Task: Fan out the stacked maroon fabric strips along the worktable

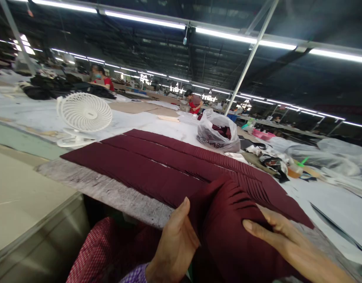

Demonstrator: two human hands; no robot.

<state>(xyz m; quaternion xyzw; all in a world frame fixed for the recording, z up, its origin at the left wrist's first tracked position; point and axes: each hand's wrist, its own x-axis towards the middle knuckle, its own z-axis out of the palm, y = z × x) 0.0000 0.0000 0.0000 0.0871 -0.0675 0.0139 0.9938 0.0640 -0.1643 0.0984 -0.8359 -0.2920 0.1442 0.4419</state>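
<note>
Maroon pleated fabric (228, 228), left hand (175, 243) thumb raised, right hand (287, 239) flat on top

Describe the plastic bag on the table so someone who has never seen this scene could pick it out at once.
Start at the long strips of maroon fabric spread over the worktable in front of the person's hands. Just past their far edge sits the plastic bag. It is translucent, crumpled and open, with maroon cloth inside, unlike the white fan further left.
</note>
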